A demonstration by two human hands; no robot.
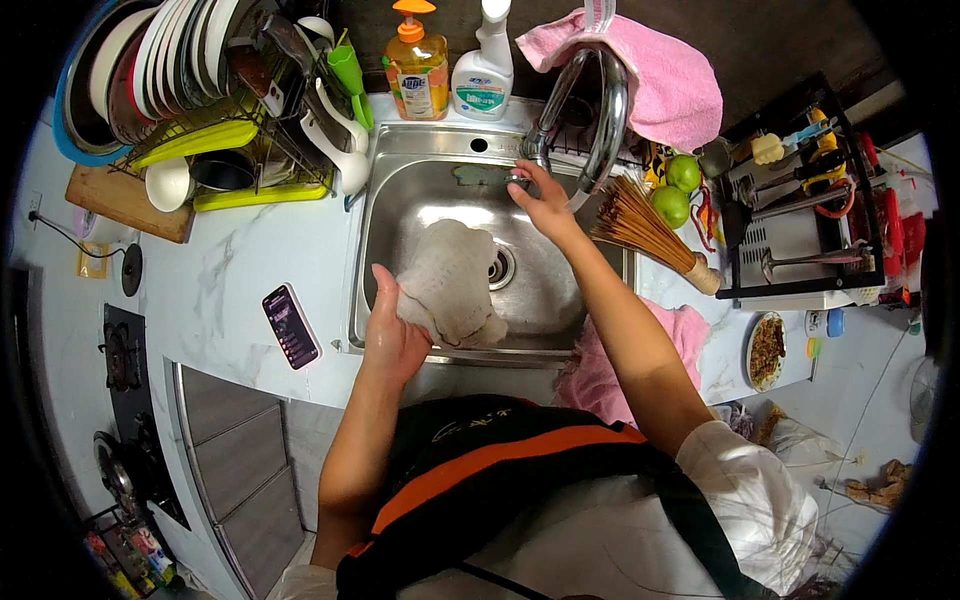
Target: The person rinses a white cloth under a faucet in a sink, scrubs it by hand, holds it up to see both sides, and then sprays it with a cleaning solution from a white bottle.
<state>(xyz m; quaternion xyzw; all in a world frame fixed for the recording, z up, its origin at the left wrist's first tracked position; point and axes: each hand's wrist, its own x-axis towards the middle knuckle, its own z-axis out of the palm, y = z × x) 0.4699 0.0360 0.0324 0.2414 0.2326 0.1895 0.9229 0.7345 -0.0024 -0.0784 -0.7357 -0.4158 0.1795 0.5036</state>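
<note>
A greyish-white cloth [454, 281], worn and dark along its near edge, hangs over the left part of the stainless steel sink [555, 319]. Its left edge is gripped by my left hand [397, 330], thumb pointing up and fingers hidden behind the fabric. Beyond the basin my right hand [544, 199] reaches to the small metal lever [517, 178] at the foot of the chrome faucet [611, 120]. The fingertips are at the lever; whether they grip it I cannot tell. Part of the drain [501, 268] shows beside the cloth.
Soap [415, 71] and spray bottles [484, 67] stand behind the sink. A loaded dish rack [247, 142] and a phone [291, 326] are left. Right are a bamboo whisk brush [652, 229], green fruits [670, 206], a utensil rack [802, 195] and a plate of food [766, 352]. Pink towels [667, 90] hang nearby.
</note>
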